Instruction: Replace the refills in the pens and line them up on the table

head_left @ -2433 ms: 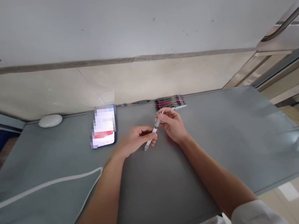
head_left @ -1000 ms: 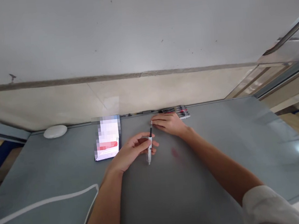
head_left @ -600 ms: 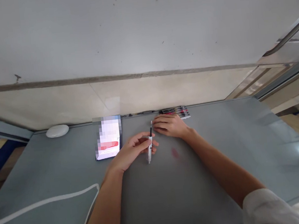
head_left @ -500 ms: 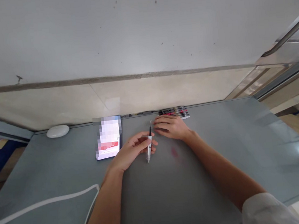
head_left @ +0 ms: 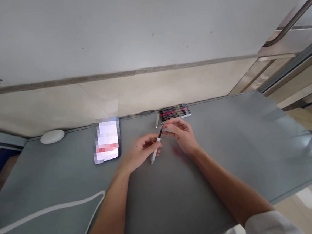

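Note:
My left hand (head_left: 145, 149) is closed round a pen (head_left: 155, 152) with a white or clear barrel and a dark upper part, tilted up and to the right. At the pen's upper end are the fingertips of my right hand (head_left: 181, 131), pinched at a small metallic tip. Just beyond them a short light-coloured pen part (head_left: 157, 121) lies on the grey table (head_left: 176, 204). Several pens (head_left: 174, 111), black, red and clear, lie side by side near the wall, behind my right hand.
A phone (head_left: 109, 138) with its screen lit lies left of my hands. Farther left is a white oval object (head_left: 52, 136). A white cable (head_left: 46, 211) crosses the table at lower left. Thin dark pens (head_left: 144, 113) lie along the wall (head_left: 142, 92).
My right hand has moved from the table beside the pens to the pen's tip. The short light part now shows on the table. The whole view has shifted slightly.

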Available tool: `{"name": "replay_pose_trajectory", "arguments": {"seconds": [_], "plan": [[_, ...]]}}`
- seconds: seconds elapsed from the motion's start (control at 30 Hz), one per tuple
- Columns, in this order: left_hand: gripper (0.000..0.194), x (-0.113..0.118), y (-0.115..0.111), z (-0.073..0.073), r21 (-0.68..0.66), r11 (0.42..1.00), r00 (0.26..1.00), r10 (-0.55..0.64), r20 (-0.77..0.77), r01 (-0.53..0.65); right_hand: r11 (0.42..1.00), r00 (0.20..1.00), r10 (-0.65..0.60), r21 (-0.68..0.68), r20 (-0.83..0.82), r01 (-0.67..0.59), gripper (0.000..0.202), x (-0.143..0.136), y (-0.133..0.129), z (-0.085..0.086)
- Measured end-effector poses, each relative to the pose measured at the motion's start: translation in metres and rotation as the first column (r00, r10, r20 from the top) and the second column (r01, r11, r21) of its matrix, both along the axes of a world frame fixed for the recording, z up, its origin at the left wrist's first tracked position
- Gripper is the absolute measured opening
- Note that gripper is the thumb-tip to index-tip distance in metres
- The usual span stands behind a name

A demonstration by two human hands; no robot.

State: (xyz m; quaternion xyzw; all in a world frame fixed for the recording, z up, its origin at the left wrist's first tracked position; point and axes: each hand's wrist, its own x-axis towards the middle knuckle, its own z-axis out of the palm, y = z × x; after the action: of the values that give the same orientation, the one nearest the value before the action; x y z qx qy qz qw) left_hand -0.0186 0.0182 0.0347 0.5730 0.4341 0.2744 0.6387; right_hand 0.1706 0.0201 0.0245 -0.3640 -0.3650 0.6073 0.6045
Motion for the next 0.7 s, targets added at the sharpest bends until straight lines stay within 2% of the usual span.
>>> {"name": "replay_pose_trajectory", "arguments": {"seconds": [0.1,0.27,0.43,0.7], "plan": [[0.032,0.005,-0.002,0.0,0.056,0.998,0.999,-0.007,-0.046,0.01,1.0,0.999,-0.011,-0.024,-0.037,0.01,0.017,0.002,0.0,-0.001],[0.031,0.01,-0.004,0.001,0.106,0.994,0.993,0.015,-0.117,-0.002,1.0,1.0,0.013,-0.01,0.019,-0.013,0.021,0.005,-0.001,-0.003],[0.034,0.012,-0.006,-0.001,0.115,0.993,0.989,0.046,-0.139,-0.03,0.999,0.99,0.02,0.035,0.141,-0.026,0.02,0.005,-0.001,-0.005],[0.037,0.012,-0.005,0.005,0.083,0.994,0.99,0.08,-0.113,-0.071,1.0,0.988,-0.021,0.013,0.153,0.019,0.017,0.002,-0.002,-0.008]]}}
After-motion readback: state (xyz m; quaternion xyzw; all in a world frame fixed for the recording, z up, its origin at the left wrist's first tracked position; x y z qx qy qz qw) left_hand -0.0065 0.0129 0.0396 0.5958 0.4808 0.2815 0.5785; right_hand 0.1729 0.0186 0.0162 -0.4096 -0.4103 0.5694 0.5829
